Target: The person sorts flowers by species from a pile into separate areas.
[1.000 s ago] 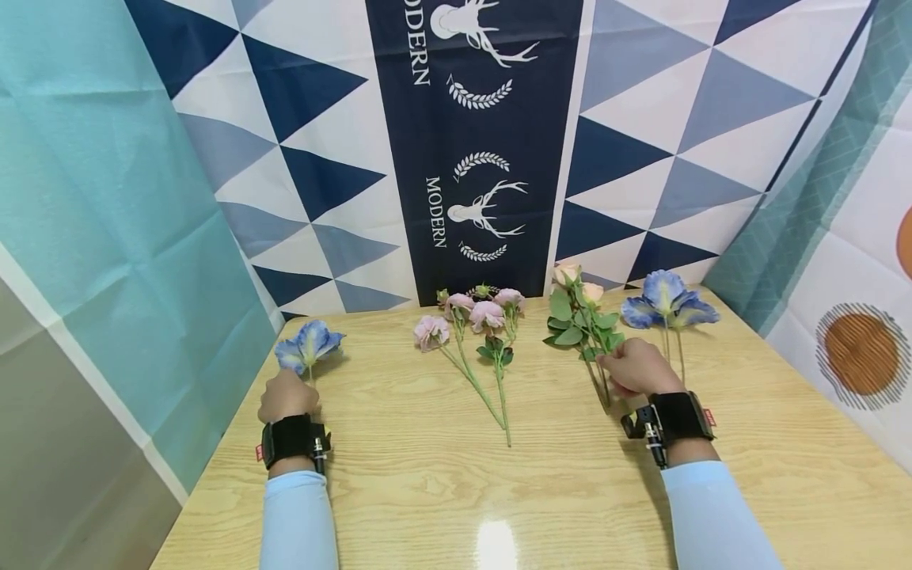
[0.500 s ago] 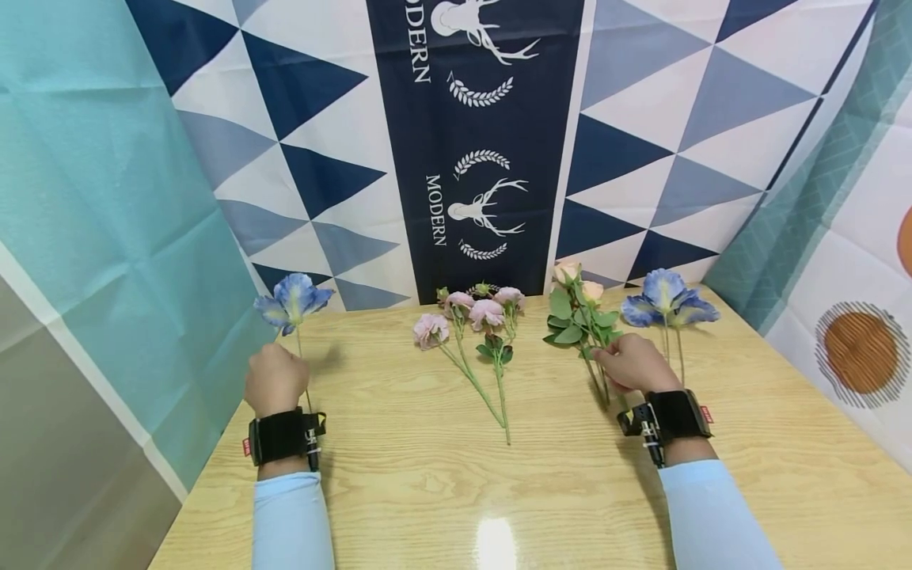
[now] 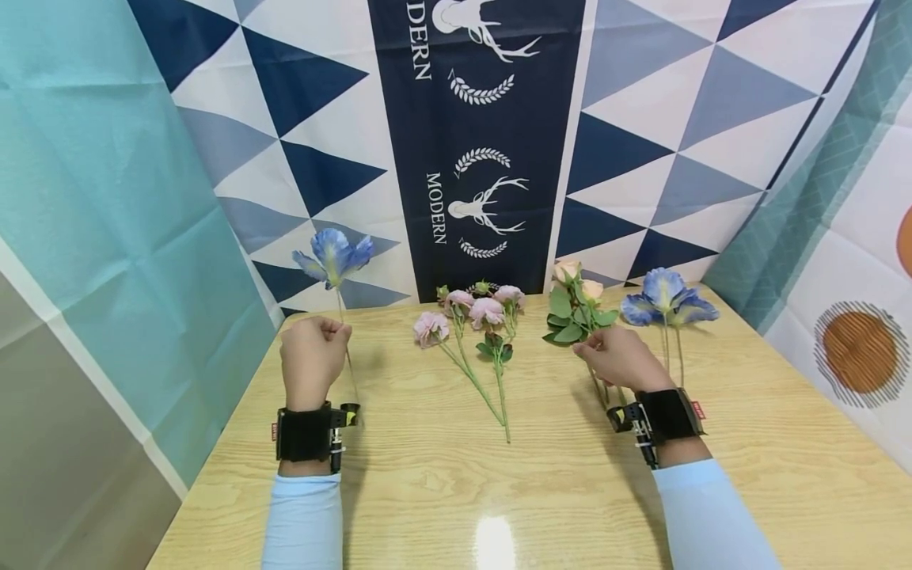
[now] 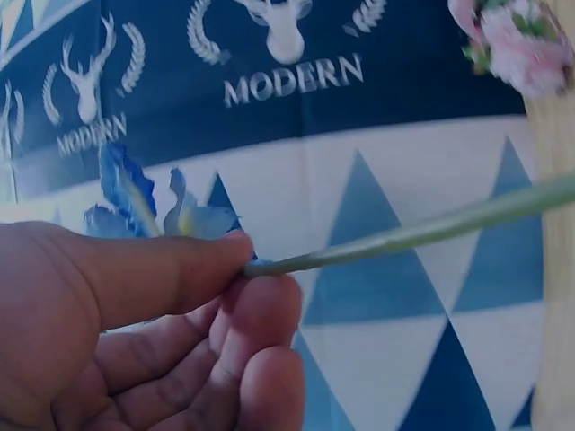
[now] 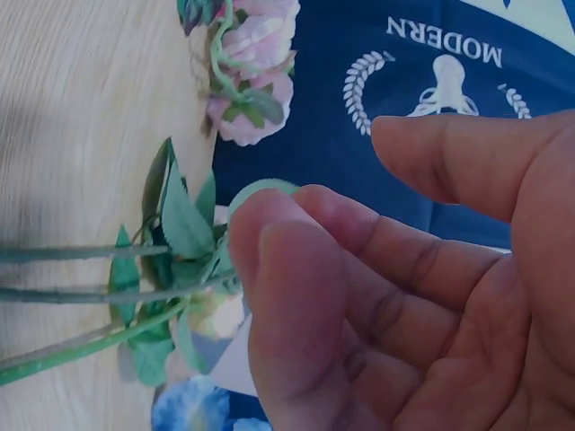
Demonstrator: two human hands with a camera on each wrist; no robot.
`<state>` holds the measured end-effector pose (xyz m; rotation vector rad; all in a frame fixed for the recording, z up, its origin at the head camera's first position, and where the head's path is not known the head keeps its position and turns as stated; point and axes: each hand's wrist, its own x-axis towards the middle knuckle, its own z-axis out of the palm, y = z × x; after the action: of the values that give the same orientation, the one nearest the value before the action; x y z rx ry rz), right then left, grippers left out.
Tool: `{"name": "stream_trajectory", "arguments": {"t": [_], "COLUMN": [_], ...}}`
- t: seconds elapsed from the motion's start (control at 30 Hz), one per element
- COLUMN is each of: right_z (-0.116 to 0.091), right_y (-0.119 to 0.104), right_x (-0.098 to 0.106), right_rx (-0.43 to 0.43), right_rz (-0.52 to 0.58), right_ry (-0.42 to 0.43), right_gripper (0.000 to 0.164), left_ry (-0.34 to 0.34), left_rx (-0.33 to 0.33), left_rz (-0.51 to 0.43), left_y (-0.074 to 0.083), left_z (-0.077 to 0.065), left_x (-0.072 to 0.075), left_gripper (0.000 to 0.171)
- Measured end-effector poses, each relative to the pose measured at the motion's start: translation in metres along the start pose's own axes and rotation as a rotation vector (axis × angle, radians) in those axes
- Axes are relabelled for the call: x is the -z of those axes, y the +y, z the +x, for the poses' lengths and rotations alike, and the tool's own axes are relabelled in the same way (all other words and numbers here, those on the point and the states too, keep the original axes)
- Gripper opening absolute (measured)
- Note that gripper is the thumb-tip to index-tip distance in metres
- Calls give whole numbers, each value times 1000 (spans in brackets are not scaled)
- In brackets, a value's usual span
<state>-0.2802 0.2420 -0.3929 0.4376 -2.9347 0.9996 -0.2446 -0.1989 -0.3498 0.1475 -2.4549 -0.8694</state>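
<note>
My left hand (image 3: 313, 358) pinches the thin stem of a blue iris (image 3: 333, 257) between thumb and fingertips. The bloom stands upright above the hand, in front of the backdrop. Seen from the left wrist, the green stem (image 4: 395, 240) runs from the pinch toward the right edge, with the petals partly hidden behind the thumb. My right hand (image 3: 625, 358) is over the stems of the peach roses (image 3: 591, 290). In the right wrist view its thumb is apart from its loosely bent fingers (image 5: 301, 314), nothing between them, and the rose stems (image 5: 85, 294) lie beyond the fingertips.
Pink flowers (image 3: 488, 313) with long stems lie at the middle back of the wooden table (image 3: 420, 491). More blue irises (image 3: 663, 291) lie at the right back. A patterned cloth backdrop (image 3: 492, 166) rises behind the table, with further cloth on both sides.
My left hand has raised the blue iris from the table and carried it up and to the right. My right hand has shifted slightly left, its thumb now apart from its fingers.
</note>
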Motion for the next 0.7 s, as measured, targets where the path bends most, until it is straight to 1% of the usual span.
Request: {"name": "stream_trajectory", "arguments": {"t": [0.17,0.3,0.37,0.6,0.7], "right_z": [1,0,0,-2,-4], "right_y": [-11,-22,-29,-54,-63], "right_x": [-5,-10,-13,-26,-32], "right_rx": [17,30,41,131,162], "right_rz": [-14,-23,-27,-80,-88], "right_ry": [10,15,19,58,64], "right_gripper": [36,37,35,25,23], "left_ry": [28,35,35,14,25], "left_rx": [-87,-140,-163,-242,-280], "left_rz": [-66,-108,-127,-157,-194], "left_y": [22,39,46,66,73], "left_z": [-6,-13,-16,-27,-32], "left_x": [-9,-16,-21,-40,-50], "left_gripper": [20,18,17,15,14]}}
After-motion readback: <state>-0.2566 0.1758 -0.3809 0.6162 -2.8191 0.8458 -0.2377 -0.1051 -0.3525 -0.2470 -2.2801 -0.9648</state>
